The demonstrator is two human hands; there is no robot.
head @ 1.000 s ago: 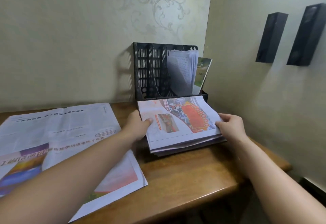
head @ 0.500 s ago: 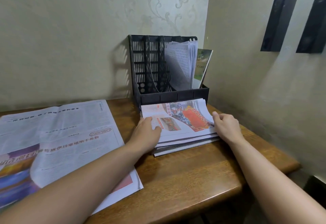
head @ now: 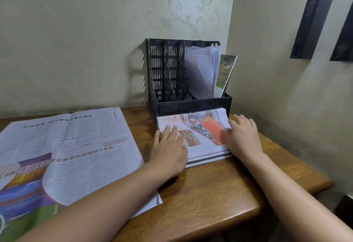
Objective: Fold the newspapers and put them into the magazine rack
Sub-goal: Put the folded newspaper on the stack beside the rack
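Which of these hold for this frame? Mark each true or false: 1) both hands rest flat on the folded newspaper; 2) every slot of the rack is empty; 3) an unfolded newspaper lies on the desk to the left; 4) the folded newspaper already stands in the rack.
1) True: the left hand and right hand press flat on the folded newspaper.
2) False: the magazine rack holds printed sheets and a magazine in its right slots.
3) True: the open newspaper lies spread on the wooden desk.
4) False: it lies flat on the desk in front of the rack.
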